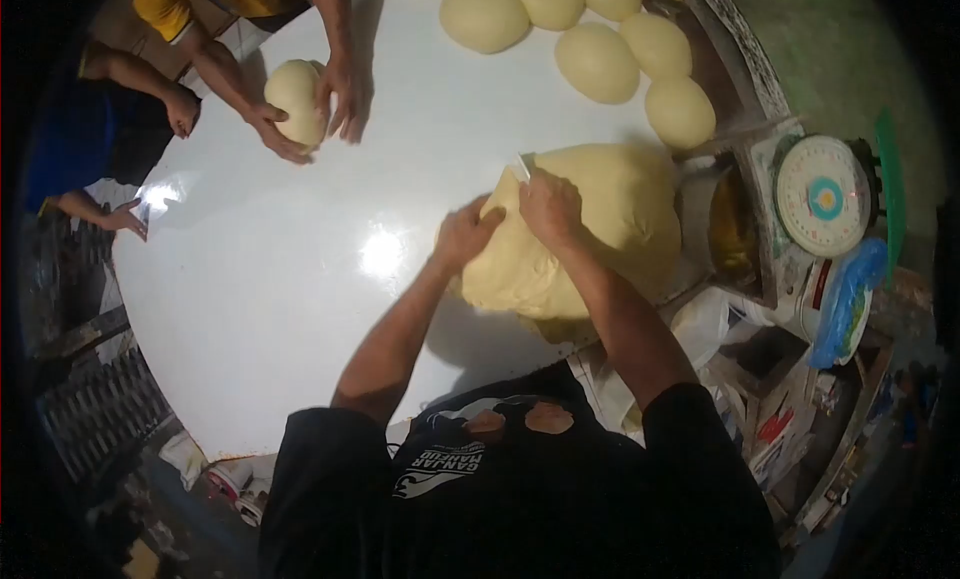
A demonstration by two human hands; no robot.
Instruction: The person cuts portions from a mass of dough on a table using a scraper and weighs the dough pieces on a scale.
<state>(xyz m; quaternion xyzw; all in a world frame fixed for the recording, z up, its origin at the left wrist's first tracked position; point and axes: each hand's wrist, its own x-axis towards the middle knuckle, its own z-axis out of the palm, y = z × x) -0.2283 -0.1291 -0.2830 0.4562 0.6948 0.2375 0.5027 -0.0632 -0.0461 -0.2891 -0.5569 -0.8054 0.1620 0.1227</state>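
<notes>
A large, soft mass of pale yellow dough point(620, 204) lies on the white table in front of me, at its right side. My left hand point(466, 233) grips the left edge of this dough, thumb on top. Closed in a fist at the dough's upper part, my right hand point(550, 207) holds a small pale blade point(523, 166). Only a short end of the blade sticks out above the fist; its handle is hidden. Around the blade the dough rises in a pointed flap between my hands.
Several smooth dough balls point(485, 17) sit along the table's point(300, 309) far right edge. Across from me, a person in a yellow shirt handles another dough ball point(293, 97). Someone in blue stands at the left edge. On the right are a dial scale point(824, 196) and a blue plastic bag point(845, 304).
</notes>
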